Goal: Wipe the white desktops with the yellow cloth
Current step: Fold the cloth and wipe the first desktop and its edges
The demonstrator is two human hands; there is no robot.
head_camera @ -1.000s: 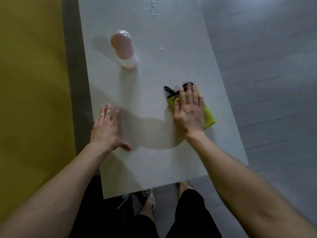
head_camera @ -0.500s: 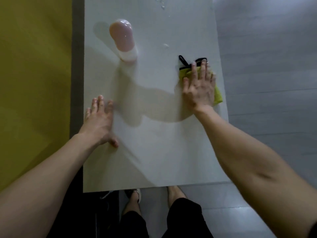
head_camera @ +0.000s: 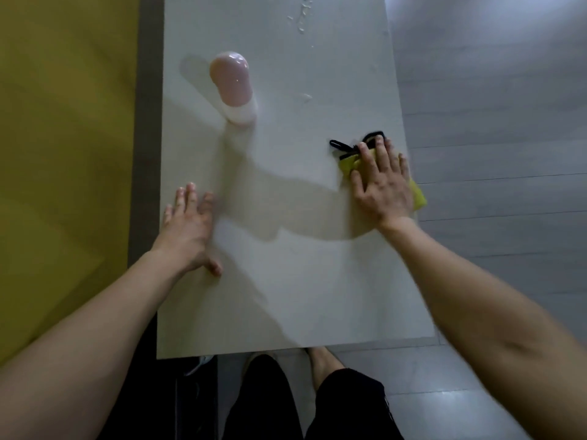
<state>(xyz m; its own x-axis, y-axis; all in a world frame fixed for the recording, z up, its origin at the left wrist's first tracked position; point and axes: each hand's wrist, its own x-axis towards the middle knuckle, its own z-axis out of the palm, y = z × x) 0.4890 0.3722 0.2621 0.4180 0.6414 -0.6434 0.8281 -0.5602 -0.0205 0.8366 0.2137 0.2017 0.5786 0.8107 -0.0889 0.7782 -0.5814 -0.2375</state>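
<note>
The white desktop (head_camera: 286, 296) runs away from me down the middle of the view. My right hand (head_camera: 382, 185) lies flat with straight fingers on the yellow cloth (head_camera: 418, 195), pressing it onto the desktop close to the right edge. A black loop of the cloth (head_camera: 341, 146) sticks out past my fingertips. Most of the cloth is hidden under the hand. My left hand (head_camera: 187, 227) rests flat on the desktop near its left edge, fingers spread, holding nothing. Water drops (head_camera: 300, 17) lie at the far end.
A pink and white bottle (head_camera: 233, 87) stands on the far left part of the desktop. A yellow panel (head_camera: 63, 154) runs along the left side. Grey floor (head_camera: 492, 122) lies to the right. My legs and feet (head_camera: 317, 376) are below the near edge.
My right hand slid the cloth forward and to the right edge of the desktop, then back toward me a little. My left hand stayed flat on the desktop's left side.
</note>
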